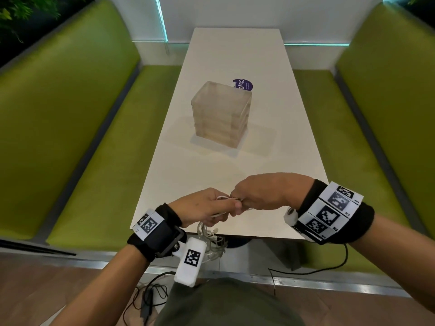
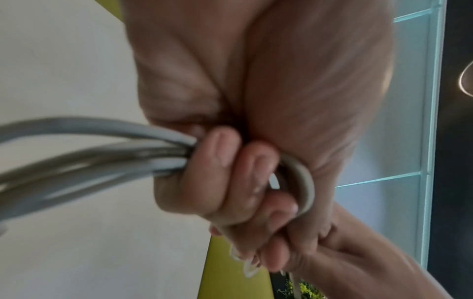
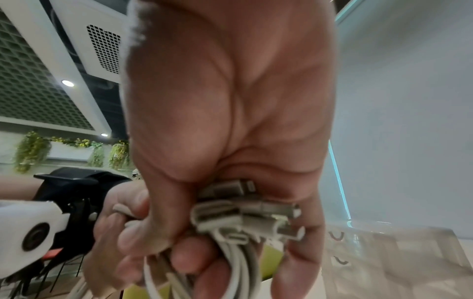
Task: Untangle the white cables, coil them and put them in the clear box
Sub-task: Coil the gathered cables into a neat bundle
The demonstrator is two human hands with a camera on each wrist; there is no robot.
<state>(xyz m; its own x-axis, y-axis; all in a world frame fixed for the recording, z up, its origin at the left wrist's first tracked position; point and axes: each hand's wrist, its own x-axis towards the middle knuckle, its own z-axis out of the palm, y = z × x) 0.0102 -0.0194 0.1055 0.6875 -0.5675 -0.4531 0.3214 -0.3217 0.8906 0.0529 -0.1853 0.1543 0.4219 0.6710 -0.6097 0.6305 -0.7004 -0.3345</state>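
Both hands meet over the near edge of the white table [image 1: 235,67]. My left hand [image 1: 207,208] grips a bunch of white cables [image 1: 209,234], whose tangled rest hangs below the table edge. In the left wrist view its fingers [image 2: 217,161] curl round several cable strands [image 2: 89,153]. My right hand [image 1: 266,194] grips the same bundle from the right; in the right wrist view it clutches several white plugs [image 3: 245,214] and cable ends. The clear box [image 1: 221,114] stands in the middle of the table, well beyond the hands.
A purple round sticker [image 1: 243,84] shows behind the box. Green benches [image 1: 70,137] flank the table on both sides. Black wires [image 1: 150,295] lie on the floor near my body.
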